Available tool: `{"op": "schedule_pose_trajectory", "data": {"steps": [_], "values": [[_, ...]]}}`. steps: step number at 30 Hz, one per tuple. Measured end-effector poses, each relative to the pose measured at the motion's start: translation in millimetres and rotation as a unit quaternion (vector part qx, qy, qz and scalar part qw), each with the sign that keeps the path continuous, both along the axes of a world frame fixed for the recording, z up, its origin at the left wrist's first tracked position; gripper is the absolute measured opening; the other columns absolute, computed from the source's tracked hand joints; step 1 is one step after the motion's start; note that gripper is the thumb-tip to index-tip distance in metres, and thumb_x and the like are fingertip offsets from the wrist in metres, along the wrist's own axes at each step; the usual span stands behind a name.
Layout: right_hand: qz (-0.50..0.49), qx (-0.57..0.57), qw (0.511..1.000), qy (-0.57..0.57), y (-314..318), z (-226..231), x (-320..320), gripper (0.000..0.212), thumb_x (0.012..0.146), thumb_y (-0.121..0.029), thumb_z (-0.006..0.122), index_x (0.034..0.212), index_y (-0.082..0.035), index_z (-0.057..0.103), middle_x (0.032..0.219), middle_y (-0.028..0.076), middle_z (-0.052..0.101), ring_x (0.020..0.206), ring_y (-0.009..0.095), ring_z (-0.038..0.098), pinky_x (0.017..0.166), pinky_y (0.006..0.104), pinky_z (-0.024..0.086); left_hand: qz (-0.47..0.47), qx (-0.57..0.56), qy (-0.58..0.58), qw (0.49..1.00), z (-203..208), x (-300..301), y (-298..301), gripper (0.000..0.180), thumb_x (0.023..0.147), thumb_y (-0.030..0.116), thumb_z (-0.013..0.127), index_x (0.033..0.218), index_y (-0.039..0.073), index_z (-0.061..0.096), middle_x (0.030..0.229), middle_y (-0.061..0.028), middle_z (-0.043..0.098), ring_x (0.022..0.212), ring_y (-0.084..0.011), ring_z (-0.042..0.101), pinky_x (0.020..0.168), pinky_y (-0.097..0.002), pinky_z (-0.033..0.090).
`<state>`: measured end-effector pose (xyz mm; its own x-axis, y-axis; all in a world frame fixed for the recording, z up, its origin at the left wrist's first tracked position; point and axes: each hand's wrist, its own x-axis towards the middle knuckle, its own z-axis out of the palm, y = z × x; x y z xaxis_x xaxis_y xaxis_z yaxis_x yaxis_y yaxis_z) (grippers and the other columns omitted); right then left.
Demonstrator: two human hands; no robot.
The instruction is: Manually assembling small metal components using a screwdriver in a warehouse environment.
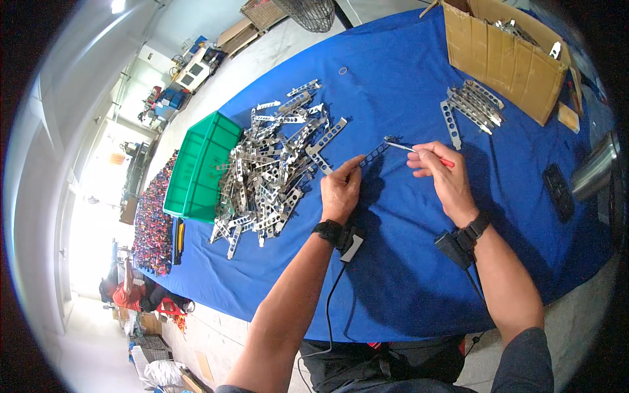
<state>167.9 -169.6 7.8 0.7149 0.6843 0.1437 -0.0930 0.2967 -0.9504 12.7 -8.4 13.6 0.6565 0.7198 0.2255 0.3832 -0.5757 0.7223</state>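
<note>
My left hand (341, 191) is closed, with thumb and finger pinching one end of a flat metal strip with a row of round holes (375, 156). From the right, my right hand (443, 177) grips a slim tool with a red handle (447, 163) and a thin metal shaft. Its tip meets or lies just over the far end of the strip; which of the two I cannot tell. Left of my left hand spreads a heap of similar perforated metal strips (268, 173). Beyond my right hand, several strips (473, 108) lie side by side in a group.
A green plastic crate (204, 167) lies tipped on its side against the heap. At the far right stands an open cardboard box (504, 62) with metal parts inside. A black object (557, 192) and a shiny metal cylinder (595, 171) are at the right. Blue cloth (406, 262) covers the table.
</note>
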Motion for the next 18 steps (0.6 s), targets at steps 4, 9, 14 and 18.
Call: {"op": "schedule_pose_trajectory", "data": {"steps": [4,9,14,18], "values": [[0.026,-0.015,0.999,-0.021,-3.0,1.4,1.8,0.026,0.099,-0.019,0.051,0.100,0.002,0.066,0.094,0.013,0.070,0.083,0.018,0.069,0.072,0.0288,0.054,0.000,0.015,0.000,1.000,0.9,0.3,-0.5,0.025,0.093,0.014,0.061,0.115,0.007,0.072,0.073,-0.0052,0.066,0.066,-0.0068,0.055,0.064,-0.0268,0.048],[0.000,-0.005,1.000,-0.011,-0.2,-0.5,0.1,0.026,0.099,-0.019,0.052,0.101,0.002,0.066,0.094,0.013,0.070,0.083,0.017,0.069,0.072,0.0289,0.055,0.000,0.015,0.002,1.000,0.6,0.3,-0.2,0.026,0.093,0.014,0.061,0.115,0.007,0.072,0.073,-0.0059,0.066,0.066,-0.0068,0.055,0.064,-0.0269,0.048],[0.019,-0.008,1.000,-0.013,-2.1,0.6,0.6,0.026,0.099,-0.019,0.052,0.101,0.002,0.066,0.093,0.013,0.070,0.083,0.018,0.069,0.072,0.0290,0.055,0.004,0.004,0.008,1.000,1.4,0.3,-0.9,0.025,0.093,0.014,0.061,0.115,0.007,0.072,0.070,-0.0048,0.064,0.065,-0.0062,0.053,0.061,-0.0263,0.047],[0.006,-0.008,1.000,-0.016,0.6,-2.3,0.4,0.026,0.099,-0.019,0.052,0.101,0.002,0.066,0.094,0.014,0.070,0.084,0.018,0.069,0.072,0.0292,0.055,0.004,0.011,0.010,1.000,0.3,-0.3,1.1,0.025,0.092,0.013,0.061,0.115,0.007,0.072,0.069,-0.0038,0.063,0.064,-0.0064,0.053,0.061,-0.0261,0.046]]}}
